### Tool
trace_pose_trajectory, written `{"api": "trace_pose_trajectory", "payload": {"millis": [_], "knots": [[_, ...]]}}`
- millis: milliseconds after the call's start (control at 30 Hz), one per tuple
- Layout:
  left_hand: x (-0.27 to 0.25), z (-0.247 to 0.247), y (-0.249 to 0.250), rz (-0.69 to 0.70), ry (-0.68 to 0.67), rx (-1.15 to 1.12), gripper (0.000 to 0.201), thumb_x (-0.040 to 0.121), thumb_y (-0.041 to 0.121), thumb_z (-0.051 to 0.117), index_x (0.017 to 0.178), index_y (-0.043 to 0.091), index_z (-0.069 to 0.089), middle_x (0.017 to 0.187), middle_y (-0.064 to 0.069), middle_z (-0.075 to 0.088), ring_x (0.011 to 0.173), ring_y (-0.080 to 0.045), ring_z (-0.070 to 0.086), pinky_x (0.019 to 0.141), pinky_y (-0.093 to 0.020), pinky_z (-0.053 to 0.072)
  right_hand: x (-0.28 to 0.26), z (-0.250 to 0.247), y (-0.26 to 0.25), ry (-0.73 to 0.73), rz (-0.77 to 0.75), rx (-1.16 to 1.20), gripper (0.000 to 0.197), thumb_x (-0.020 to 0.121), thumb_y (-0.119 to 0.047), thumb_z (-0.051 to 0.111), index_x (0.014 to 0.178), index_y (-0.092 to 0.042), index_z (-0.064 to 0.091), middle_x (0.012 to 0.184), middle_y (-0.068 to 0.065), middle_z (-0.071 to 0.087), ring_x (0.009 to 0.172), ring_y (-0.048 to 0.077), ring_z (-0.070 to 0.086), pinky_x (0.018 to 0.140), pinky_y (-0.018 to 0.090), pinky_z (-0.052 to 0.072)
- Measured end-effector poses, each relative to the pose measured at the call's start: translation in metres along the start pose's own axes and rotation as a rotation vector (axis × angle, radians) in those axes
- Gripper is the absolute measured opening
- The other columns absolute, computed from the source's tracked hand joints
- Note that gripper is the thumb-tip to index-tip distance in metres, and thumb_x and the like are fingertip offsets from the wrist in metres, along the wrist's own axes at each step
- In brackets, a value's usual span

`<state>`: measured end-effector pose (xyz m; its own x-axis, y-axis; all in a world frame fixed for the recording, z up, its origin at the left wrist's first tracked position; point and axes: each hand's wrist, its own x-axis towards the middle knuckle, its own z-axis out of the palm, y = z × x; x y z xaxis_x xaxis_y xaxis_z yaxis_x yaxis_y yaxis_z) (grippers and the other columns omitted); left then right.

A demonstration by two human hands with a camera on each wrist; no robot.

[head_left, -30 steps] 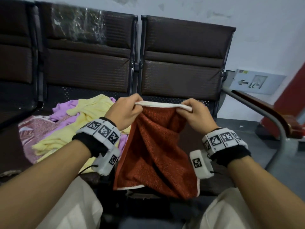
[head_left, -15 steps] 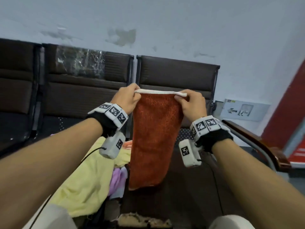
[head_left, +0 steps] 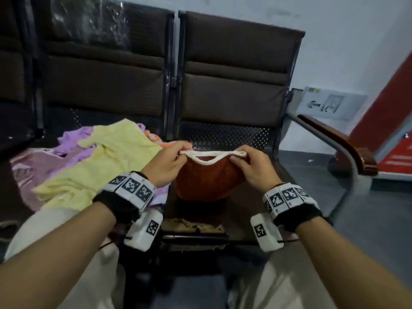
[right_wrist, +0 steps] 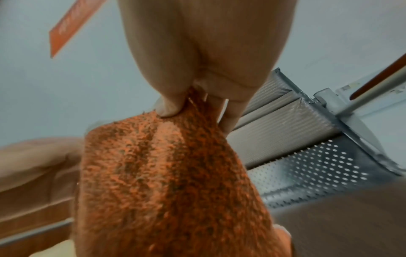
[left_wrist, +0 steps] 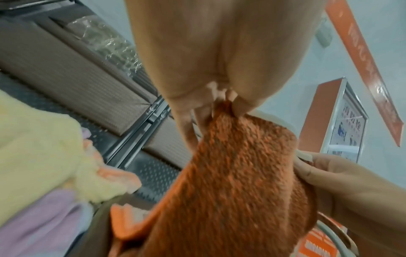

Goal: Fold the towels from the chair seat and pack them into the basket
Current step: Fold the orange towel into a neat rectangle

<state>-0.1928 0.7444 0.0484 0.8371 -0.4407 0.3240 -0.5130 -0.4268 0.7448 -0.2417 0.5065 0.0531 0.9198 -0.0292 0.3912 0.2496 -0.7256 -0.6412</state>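
Note:
A rust-red towel [head_left: 206, 182] with a white hem hangs low over the right chair seat [head_left: 252, 197], its lower part bunched on the seat. My left hand [head_left: 171, 162] pinches the left top corner and my right hand [head_left: 247, 165] pinches the right top corner; the hem sags between them. The left wrist view shows my left hand [left_wrist: 222, 102] pinching the red towel [left_wrist: 232, 182]. In the right wrist view my right hand [right_wrist: 191, 102] pinches the same red towel [right_wrist: 171, 182]. No basket is in view.
A pile of loose towels, yellow [head_left: 100, 166], lilac [head_left: 73, 141] and pink [head_left: 29, 172], lies on the left chair seat. Brown chair backs [head_left: 234, 70] stand behind. A metal armrest with a wooden top [head_left: 338, 141] curves at the right. My knees are below.
The red towel was raised high and hung straight half a second ago; now both hands have come down and it bunches on the right seat, the hem gone slack.

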Motion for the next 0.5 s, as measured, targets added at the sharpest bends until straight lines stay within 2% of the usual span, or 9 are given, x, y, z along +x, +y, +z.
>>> {"api": "trace_pose_trajectory", "payload": {"millis": [67, 100, 167, 233, 300, 333, 400, 433, 500], "knots": [[-0.026, 0.016, -0.01, -0.029, -0.137, -0.011, 0.021, 0.094, 0.002, 0.041, 0.102, 0.015, 0.056, 0.084, 0.005, 0.056, 0.074, -0.002, 0.049, 0.069, -0.018, 0.038, -0.027, 0.004, 0.011, -0.115, 0.033, -0.011, 0.006, 0.089, -0.024, 0.064, 0.085, -0.029, 0.062, 0.077, -0.02, 0.062, 0.077, -0.014, 0.055, 0.069, 0.002, 0.036], [-0.037, 0.023, -0.015, -0.054, -0.182, -0.01, 0.02, 0.095, 0.002, 0.042, 0.102, 0.014, 0.057, 0.08, 0.002, 0.055, 0.069, -0.004, 0.048, 0.065, -0.021, 0.037, -0.038, 0.005, 0.017, -0.153, 0.053, -0.012, 0.006, 0.089, -0.026, 0.063, 0.085, -0.03, 0.063, 0.078, -0.02, 0.062, 0.078, -0.011, 0.056, 0.069, 0.003, 0.037], [-0.054, 0.036, -0.025, -0.124, -0.244, -0.01, 0.02, 0.095, 0.003, 0.042, 0.104, 0.01, 0.057, 0.084, -0.012, 0.058, 0.075, -0.016, 0.052, 0.07, -0.035, 0.04, -0.054, 0.01, 0.028, -0.218, 0.117, -0.015, 0.005, 0.091, -0.03, 0.06, 0.087, -0.03, 0.061, 0.082, -0.017, 0.063, 0.083, -0.001, 0.058, 0.073, 0.012, 0.04], [-0.065, 0.045, -0.034, -0.19, -0.288, -0.01, 0.02, 0.095, 0.004, 0.041, 0.106, 0.01, 0.057, 0.092, -0.01, 0.059, 0.085, -0.018, 0.051, 0.077, -0.032, 0.04, -0.065, 0.016, 0.038, -0.281, 0.188, -0.049, 0.01, 0.093, -0.035, 0.055, 0.09, -0.026, 0.059, 0.086, -0.011, 0.062, 0.088, 0.01, 0.059, 0.08, 0.027, 0.045], [-0.066, 0.049, -0.039, -0.228, -0.275, -0.018, 0.02, 0.097, 0.007, 0.04, 0.105, 0.015, 0.056, 0.089, 0.003, 0.057, 0.084, -0.011, 0.049, 0.072, -0.02, 0.037, -0.07, 0.02, 0.046, -0.376, 0.271, 0.033, 0.017, 0.089, -0.037, 0.062, 0.093, -0.023, 0.054, 0.089, -0.008, 0.06, 0.089, 0.012, 0.059, 0.081, 0.033, 0.048], [-0.063, 0.049, -0.041, -0.243, -0.25, -0.028, 0.021, 0.097, 0.008, 0.039, 0.106, 0.016, 0.055, 0.091, 0.005, 0.057, 0.084, -0.01, 0.049, 0.072, -0.019, 0.038, -0.072, 0.022, 0.049, -0.449, 0.309, 0.135, 0.024, 0.083, -0.033, 0.07, 0.095, -0.024, 0.052, 0.091, -0.009, 0.059, 0.089, 0.008, 0.059, 0.078, 0.028, 0.049], [-0.051, 0.049, -0.044, -0.27, -0.194, -0.054, 0.023, 0.098, 0.01, 0.038, 0.113, 0.013, 0.055, 0.104, 0.0, 0.058, 0.097, -0.014, 0.052, 0.085, -0.028, 0.039, -0.069, 0.025, 0.056, -0.596, 0.321, 0.202, 0.046, 0.069, -0.02, 0.084, 0.1, -0.03, 0.051, 0.097, -0.015, 0.059, 0.09, -0.006, 0.06, 0.077, 0.013, 0.047], [-0.044, 0.049, -0.046, -0.279, -0.172, -0.059, 0.025, 0.099, 0.012, 0.038, 0.118, 0.011, 0.054, 0.111, -0.002, 0.058, 0.104, -0.015, 0.052, 0.092, -0.029, 0.038, -0.065, 0.027, 0.059, -0.634, 0.319, 0.17, 0.053, 0.065, -0.016, 0.086, 0.104, -0.03, 0.053, 0.1, -0.015, 0.062, 0.093, -0.009, 0.059, 0.082, 0.012, 0.046], [-0.027, 0.051, -0.049, -0.279, -0.129, -0.067, 0.027, 0.099, 0.013, 0.038, 0.121, 0.011, 0.054, 0.117, 0.0, 0.056, 0.111, -0.013, 0.05, 0.096, -0.027, 0.036, -0.052, 0.031, 0.066, -0.596, 0.342, 0.147, 0.05, 0.069, -0.01, 0.083, 0.111, -0.023, 0.059, 0.104, -0.007, 0.067, 0.1, 0.004, 0.062, 0.096, 0.028, 0.048]]}}
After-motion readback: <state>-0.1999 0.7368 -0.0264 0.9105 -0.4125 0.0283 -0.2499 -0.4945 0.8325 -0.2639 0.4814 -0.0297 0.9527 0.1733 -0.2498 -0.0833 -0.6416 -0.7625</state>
